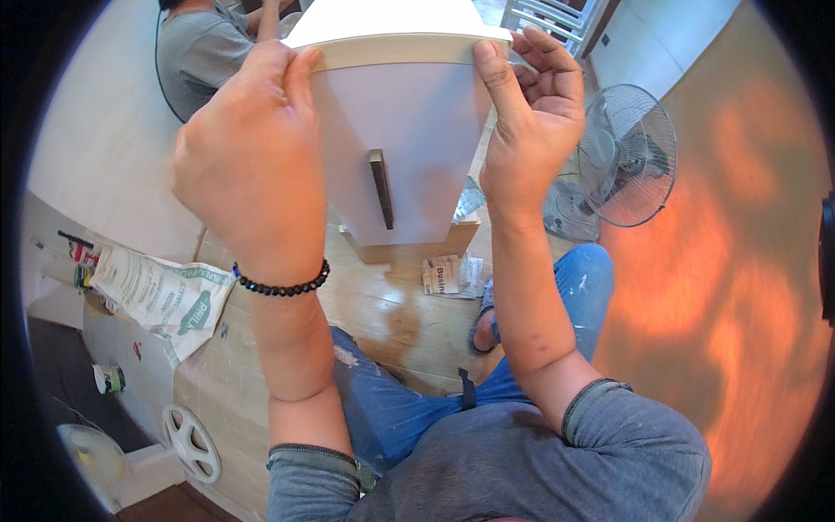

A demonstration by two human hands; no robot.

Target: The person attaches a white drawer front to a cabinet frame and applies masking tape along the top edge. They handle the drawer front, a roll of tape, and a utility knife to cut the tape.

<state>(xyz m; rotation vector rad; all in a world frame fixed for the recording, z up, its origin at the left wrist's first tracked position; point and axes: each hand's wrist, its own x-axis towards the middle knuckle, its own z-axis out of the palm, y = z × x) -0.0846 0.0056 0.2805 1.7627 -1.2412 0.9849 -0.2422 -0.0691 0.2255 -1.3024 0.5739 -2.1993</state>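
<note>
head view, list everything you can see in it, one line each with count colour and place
cabinet panel: one, white with a dark bar handle, held up at centre top
fan: one, grey, on the floor at right
printed sack: one, white and green, lying at left
folded newspaper: one, white, on the wood floor below the panel
fan guard: one, white, lower left
another person: one, grey shirt, top left
bead bracelet: one, black, left wrist
left hand: grips the panel's top left edge
right hand: grips its top right edge

Standing fan [628,157] close beside cabinet [400,148]
</note>
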